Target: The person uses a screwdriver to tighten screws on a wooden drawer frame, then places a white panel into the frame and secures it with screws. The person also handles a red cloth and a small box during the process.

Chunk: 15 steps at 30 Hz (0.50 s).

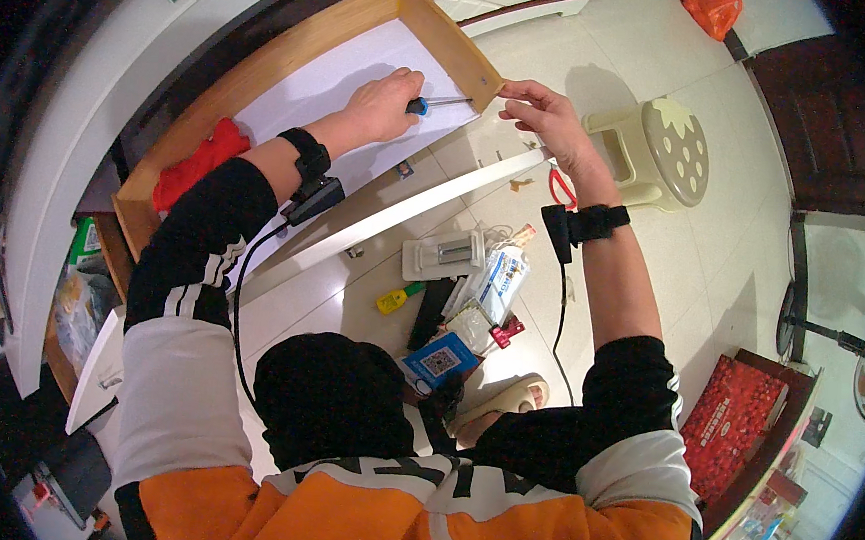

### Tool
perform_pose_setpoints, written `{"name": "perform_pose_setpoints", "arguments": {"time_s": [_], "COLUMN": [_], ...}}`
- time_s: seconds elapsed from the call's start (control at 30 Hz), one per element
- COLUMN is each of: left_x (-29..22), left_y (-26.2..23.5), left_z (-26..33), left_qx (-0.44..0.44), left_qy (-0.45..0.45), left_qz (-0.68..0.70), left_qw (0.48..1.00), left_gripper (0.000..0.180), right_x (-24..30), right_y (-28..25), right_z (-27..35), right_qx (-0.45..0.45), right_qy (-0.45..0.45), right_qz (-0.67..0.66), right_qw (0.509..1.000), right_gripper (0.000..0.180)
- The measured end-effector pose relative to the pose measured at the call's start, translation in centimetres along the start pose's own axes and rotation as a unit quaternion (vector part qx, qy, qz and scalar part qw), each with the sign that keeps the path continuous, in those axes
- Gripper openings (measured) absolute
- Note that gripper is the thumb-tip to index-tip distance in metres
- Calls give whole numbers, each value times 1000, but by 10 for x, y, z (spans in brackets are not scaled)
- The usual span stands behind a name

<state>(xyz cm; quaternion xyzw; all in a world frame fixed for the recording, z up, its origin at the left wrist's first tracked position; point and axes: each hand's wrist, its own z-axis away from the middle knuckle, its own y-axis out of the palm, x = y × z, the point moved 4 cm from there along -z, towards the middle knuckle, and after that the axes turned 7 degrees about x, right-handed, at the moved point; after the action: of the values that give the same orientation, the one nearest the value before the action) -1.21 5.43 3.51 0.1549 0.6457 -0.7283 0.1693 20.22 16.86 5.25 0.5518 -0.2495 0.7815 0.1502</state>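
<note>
Wooden drawer (448, 45) ahead: the left hand (384, 106) has a screwdriver (418, 105) in its grip, shaft toward the corner, where the right hand (555, 125) rests fingers outside, probably bracing; whether they pinch, I cannot tell. Red cloth (199, 163) lies inside; 1 white panel (427, 205) separates drawer from blue box (439, 361).

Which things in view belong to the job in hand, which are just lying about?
In use:
screwdriver in the left hand
wooden drawer, right hand at its corner
long white panel, probably

Apparently lying about:
red bundle
stool
yellow-green item
blue package
</note>
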Motion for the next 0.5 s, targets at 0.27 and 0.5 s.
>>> {"name": "perform_pose_setpoints", "arguments": {"time_s": [0.27,0.5], "left_x": [27,18], "left_y": [-25,-52], "left_z": [22,57], "left_qx": [41,120], "left_qy": [-1,-113], "left_qz": [93,424], "left_qw": [995,891], "left_gripper": [24,29], "right_x": [0,-3], "right_y": [0,-17], "right_z": [1,-3], "right_qx": [11,-61], "right_qy": [-22,-88], "right_qz": [17,88], "right_qw": [1000,990], "right_gripper": [41,45]}}
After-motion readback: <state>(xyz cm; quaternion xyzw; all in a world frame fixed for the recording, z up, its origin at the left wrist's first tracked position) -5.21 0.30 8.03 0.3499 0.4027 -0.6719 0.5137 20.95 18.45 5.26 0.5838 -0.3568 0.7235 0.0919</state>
